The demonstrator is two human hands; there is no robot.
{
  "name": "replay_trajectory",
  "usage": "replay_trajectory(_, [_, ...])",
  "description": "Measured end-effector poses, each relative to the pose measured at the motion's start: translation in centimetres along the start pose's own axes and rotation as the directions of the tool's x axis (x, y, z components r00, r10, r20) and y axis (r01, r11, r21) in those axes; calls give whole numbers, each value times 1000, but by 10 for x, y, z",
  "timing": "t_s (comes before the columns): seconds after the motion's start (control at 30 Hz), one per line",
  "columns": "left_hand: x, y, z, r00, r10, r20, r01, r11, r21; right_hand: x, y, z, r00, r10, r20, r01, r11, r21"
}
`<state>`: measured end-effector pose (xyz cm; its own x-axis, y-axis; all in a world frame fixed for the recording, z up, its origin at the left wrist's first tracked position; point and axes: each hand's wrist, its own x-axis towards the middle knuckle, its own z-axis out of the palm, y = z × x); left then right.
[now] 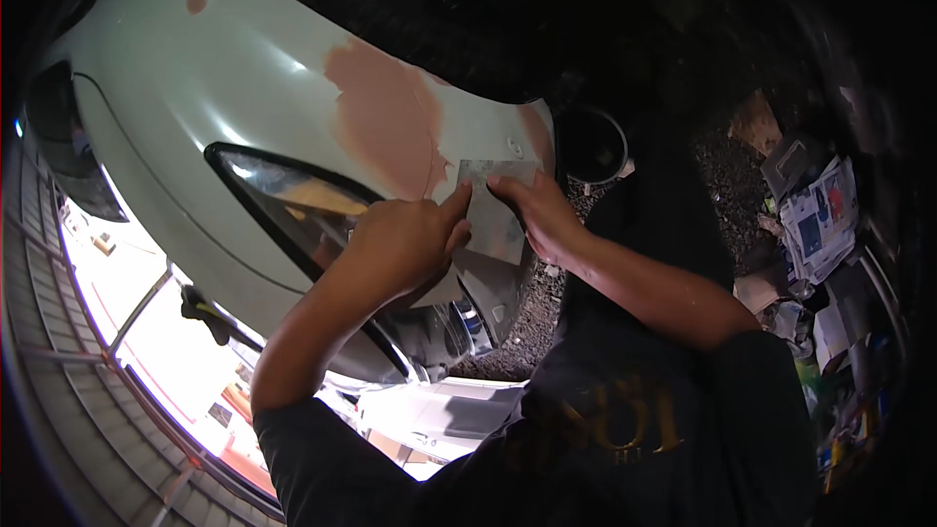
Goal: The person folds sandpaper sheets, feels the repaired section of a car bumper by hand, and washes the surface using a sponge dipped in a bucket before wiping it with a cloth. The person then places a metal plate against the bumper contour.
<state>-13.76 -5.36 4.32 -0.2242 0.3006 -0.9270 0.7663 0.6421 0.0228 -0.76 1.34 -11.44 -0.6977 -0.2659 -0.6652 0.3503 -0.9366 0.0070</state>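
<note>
A flat grey rectangular sheet [496, 226] is held between both hands, close to the front corner of a pale car body [244, 59]. My left hand [405, 242] is closed, its index finger stretched along the sheet's upper left edge and the other fingers curled. My right hand [543, 213] grips the sheet's right side, thumb on its face; the fingers behind are hidden. The sheet's exact material cannot be made out. Just beyond it, a large pinkish-brown filler patch [386, 117] covers part of the car panel. To the left lies the headlight [283, 197].
The dark wheel arch [390, 10] opens beyond the panel. A round black container [597, 144] stands on gravel [722, 171] near the bumper. Newspapers [820, 220] and mixed litter lie at right. Metal bars [142, 312] run along the left, with another white vehicle [439, 418] below.
</note>
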Motion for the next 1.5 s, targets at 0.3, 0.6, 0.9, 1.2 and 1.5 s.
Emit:
replay_trajectory(0.3, [-1,-23,0,983,179,-50,-180,984,-6,2,21,5,985,-136,-103,134,991,-29])
replay_trajectory(0.6, [7,-26,0,984,165,-68,-163,986,24,-7,-12,-10,996,93,-12,-93,961,-260])
replay_trajectory(0.9, [10,-26,-7,984,163,-65,-162,987,18,6,0,-20,998,60,34,-49,962,-269])
replay_trajectory(1.2, [10,-28,-9,987,140,-78,-142,990,-15,14,0,-20,998,43,52,-27,960,-278])
replay_trajectory(1.5, [11,-31,-10,986,147,-80,-147,989,0,21,-3,-15,996,10,91,15,961,-275])
